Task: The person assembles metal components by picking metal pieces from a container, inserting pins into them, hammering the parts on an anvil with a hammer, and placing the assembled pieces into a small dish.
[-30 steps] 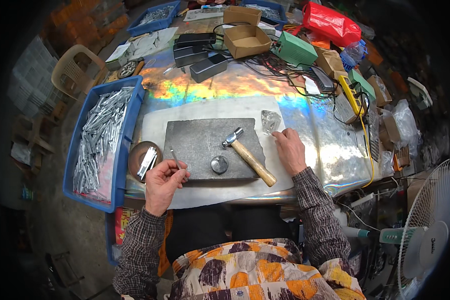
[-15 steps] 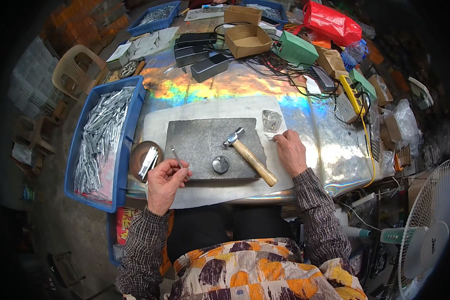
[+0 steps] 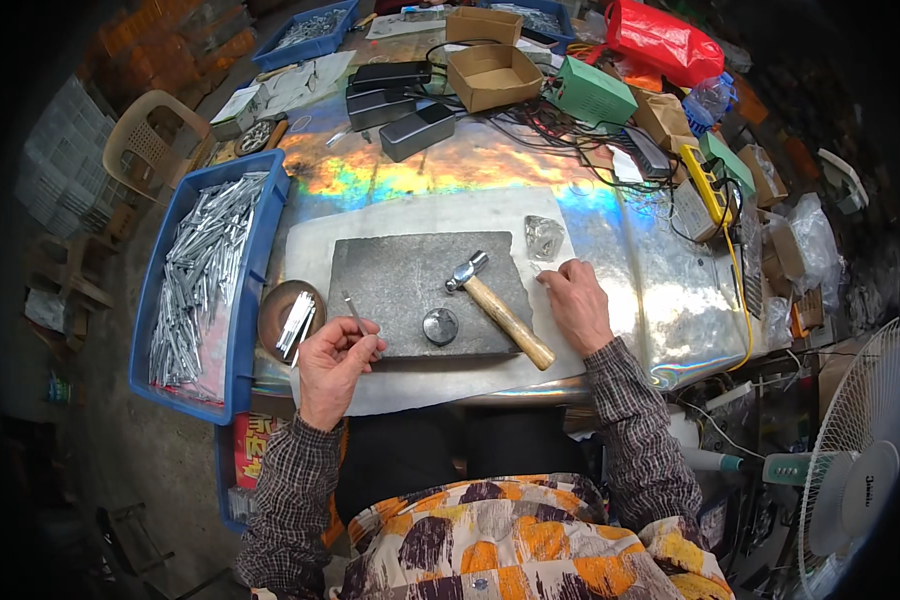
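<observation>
Between thumb and fingers my left hand (image 3: pixel 332 372) pinches a thin metal rod (image 3: pixel 352 309), its tip pointing up over the left edge of a grey stone slab (image 3: pixel 390 285). My right hand (image 3: pixel 578 308) is closed at the fingertips on something too small to make out, just below a small clear plastic bag (image 3: pixel 543 238). A hammer (image 3: pixel 505 318) with a wooden handle lies slanted across the slab's right side. Beside it sits a round dark metal block (image 3: pixel 440 326). Left of the slab, a brown bowl (image 3: pixel 268 332) holds several thin metal rods (image 3: pixel 295 322).
A blue bin (image 3: pixel 238 385) full of metal rods stands at the left. Cardboard boxes (image 3: pixel 495 78), black boxes (image 3: pixel 417 132), a green box (image 3: pixel 592 95), cables and a yellow power strip (image 3: pixel 705 185) crowd the far side. A white fan (image 3: pixel 855 480) stands at lower right.
My right hand has shifted slightly left, its fingertips a little lower against the plastic bag. My left hand keeps the rod in nearly the same place.
</observation>
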`<action>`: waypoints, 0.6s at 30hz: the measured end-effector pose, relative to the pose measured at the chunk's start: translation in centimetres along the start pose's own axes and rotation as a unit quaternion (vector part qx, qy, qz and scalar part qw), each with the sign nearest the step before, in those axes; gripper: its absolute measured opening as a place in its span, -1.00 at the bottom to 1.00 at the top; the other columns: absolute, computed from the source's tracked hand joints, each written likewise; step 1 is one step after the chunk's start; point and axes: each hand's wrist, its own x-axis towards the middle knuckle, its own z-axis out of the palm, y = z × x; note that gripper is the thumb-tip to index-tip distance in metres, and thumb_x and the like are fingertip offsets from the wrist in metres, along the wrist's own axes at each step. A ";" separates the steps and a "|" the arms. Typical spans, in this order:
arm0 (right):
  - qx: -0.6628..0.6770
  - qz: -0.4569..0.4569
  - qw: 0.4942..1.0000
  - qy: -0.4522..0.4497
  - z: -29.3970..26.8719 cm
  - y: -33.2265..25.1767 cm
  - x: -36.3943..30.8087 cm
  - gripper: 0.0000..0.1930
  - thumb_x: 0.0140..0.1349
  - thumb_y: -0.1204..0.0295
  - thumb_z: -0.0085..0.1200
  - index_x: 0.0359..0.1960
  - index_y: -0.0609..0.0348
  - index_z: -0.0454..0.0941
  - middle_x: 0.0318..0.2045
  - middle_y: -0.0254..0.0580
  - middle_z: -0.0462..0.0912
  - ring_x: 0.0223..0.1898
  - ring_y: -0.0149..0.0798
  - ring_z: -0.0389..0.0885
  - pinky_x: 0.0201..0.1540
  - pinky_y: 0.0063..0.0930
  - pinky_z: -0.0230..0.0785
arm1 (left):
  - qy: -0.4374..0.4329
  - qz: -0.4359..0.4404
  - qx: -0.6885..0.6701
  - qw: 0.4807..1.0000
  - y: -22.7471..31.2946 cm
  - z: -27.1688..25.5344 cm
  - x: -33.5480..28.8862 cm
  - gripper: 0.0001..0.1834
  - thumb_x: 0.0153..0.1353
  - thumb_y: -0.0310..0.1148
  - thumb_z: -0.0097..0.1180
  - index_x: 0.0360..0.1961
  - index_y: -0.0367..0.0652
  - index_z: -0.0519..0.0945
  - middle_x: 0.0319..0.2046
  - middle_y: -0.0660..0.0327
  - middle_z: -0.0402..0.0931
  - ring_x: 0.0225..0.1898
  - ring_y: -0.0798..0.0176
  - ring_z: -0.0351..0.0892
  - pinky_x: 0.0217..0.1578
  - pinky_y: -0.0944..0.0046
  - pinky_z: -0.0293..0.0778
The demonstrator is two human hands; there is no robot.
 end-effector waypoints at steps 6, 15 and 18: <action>0.011 -0.001 1.000 0.001 -1.0 0.1 -2.1 -0.80 0.02 0.54 0.02 -0.29 0.11 0.59 -0.42 -0.18 0.40 -0.27 -0.14 0.41 -0.29 -0.32 0.36 | 0.010 -0.003 0.006 1.000 0.2 0.2 0.0 -0.86 0.21 -0.49 0.07 -0.23 -0.33 0.51 -0.43 0.19 0.57 -0.45 0.47 0.51 -0.46 0.54 0.43; 0.024 0.000 0.998 0.063 -0.6 0.9 -1.1 -0.87 0.00 0.58 0.03 -0.39 0.14 0.56 -0.45 -0.22 0.44 -0.29 -0.15 0.45 -0.31 -0.29 0.37 | 0.017 0.008 0.018 1.000 0.0 0.4 -0.1 -0.86 0.22 -0.48 0.06 -0.23 -0.32 0.52 -0.42 0.19 0.56 -0.44 0.48 0.50 -0.46 0.54 0.42; 0.033 0.008 0.999 0.037 -0.4 0.9 -0.6 -0.90 0.01 0.57 0.08 -0.40 0.13 0.55 -0.43 -0.23 0.48 -0.29 -0.14 0.47 -0.27 -0.32 0.37 | 0.019 0.012 0.017 1.000 0.1 0.5 -0.1 -0.86 0.23 -0.47 0.06 -0.23 -0.32 0.52 -0.40 0.19 0.56 -0.44 0.48 0.50 -0.46 0.54 0.42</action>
